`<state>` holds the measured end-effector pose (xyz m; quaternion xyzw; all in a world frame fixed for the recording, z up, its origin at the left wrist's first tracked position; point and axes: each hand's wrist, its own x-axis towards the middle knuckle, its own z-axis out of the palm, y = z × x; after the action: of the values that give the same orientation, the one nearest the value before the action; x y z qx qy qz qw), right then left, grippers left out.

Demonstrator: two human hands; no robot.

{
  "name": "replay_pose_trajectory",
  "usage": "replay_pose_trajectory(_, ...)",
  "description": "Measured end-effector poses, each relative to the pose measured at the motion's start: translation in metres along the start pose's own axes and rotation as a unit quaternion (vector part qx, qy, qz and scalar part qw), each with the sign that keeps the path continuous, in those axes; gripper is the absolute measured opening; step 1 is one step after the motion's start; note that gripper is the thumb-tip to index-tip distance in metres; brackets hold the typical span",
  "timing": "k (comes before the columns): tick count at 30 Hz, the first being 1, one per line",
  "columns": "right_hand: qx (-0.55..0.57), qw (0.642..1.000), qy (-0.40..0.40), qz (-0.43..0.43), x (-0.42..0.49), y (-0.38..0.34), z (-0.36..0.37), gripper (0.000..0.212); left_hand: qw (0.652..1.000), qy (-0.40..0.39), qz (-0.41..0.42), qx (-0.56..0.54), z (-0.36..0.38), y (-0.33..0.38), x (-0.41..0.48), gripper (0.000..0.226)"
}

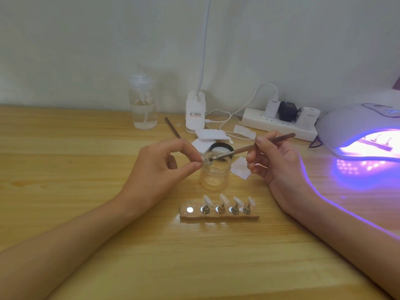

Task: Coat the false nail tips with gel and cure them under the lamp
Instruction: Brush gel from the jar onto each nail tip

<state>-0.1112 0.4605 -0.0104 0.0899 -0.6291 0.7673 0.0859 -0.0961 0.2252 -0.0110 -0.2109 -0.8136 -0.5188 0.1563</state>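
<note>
Head view shows the coating step under way. The left hand (164, 163) pinches a single nail tip (205, 162) between thumb and forefinger, holding it just above the mouth of an open glass jar (214, 174). The right hand (275, 156) grips a brown-handled brush (249, 148) like a pen, its bristle end touching the pinched tip. Whether the tip sits on a small metal stand cannot be made out behind the fingers.

Nearer the front edge of the table (86, 213) lies a wooden holder (218, 215) with five sockets. Four carry nail tips on little metal stands (227, 203); the leftmost socket (190, 210) is bare, so the held tip most likely belongs there. By that reading, the job is at its early or middle part, with four tips left to coat or check.

At the right edge, the curing lamp (355, 126) glows violet, and some long item seems to lie inside it, too blurred to name.

Next, I judge, the gel should be spread thin and even to the tip's edges without flooding them, then the tip set back in its socket or carried to the lamp without touching the wet face.

Writing: the white clip base (194, 111) of a desk light by the back edge bears a small label, unreadable. A white plug (307, 114) on the power strip (279, 126) has faint lettering, also unreadable.
</note>
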Motion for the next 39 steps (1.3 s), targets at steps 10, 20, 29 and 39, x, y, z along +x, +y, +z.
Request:
replay_pose_trajectory(10, -0.005, 1.0, -0.004, -0.007, -0.0002, 0.0002, 0.0004, 0.013, 1.0, 0.002, 0.01, 0.015, 0.0001, 0.0011, -0.0002, 0.022)
replay_pose_trajectory(20, 0.001, 1.0, 0.002, 0.002, 0.001, 0.0005, 0.0005, 0.015, 1.0, 0.005, 0.017, 0.016, 0.0001, 0.0019, -0.0009, 0.021)
replay_pose_trajectory(29, 0.005, 1.0, -0.002, 0.0, 0.0007, -0.0003, 0.0012, 0.015, 0.999, 0.006, 0.019, 0.03, 0.0002, 0.0034, -0.0014, 0.018)
replay_pose_trajectory(39, 0.013, 1.0, 0.001, -0.006, 0.0007, 0.0003, 0.0003, 0.013, 1.0, 0.007, 0.014, 0.024, 0.0014, 0.0029, -0.0011, 0.015)
